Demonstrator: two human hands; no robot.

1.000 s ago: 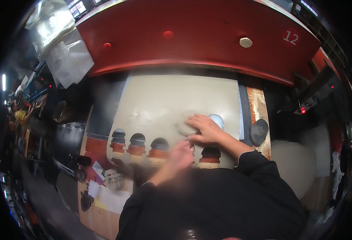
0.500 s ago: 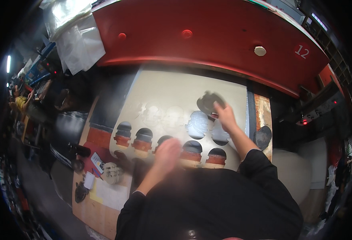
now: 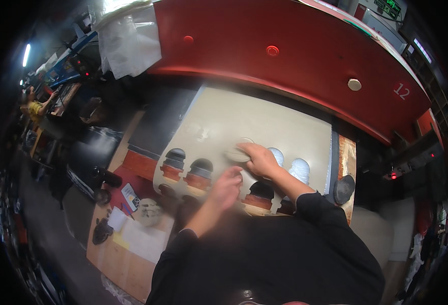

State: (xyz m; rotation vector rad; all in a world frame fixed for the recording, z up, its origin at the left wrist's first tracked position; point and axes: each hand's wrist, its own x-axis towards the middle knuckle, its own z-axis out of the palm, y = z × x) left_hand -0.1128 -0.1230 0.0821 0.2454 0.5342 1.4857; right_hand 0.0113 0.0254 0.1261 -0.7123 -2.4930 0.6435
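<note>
Sheet (image 3: 280,114), pale and holed, fills mid-frame; at its centre I have the right hand (image 3: 263,160) over a rounded piece (image 3: 235,154), whether pinching or merely resting I can't tell. The left hand (image 3: 226,189), lower left of it, blurs; its grip is unclear too. I'd judge this as positioning the piece; next calls for steadying its edge.

From afar I see the sheet (image 3: 280,114) before the beam (image 3: 305,66), papers (image 3: 147,241) on the table (image 3: 113,259) left of the sheet.
</note>
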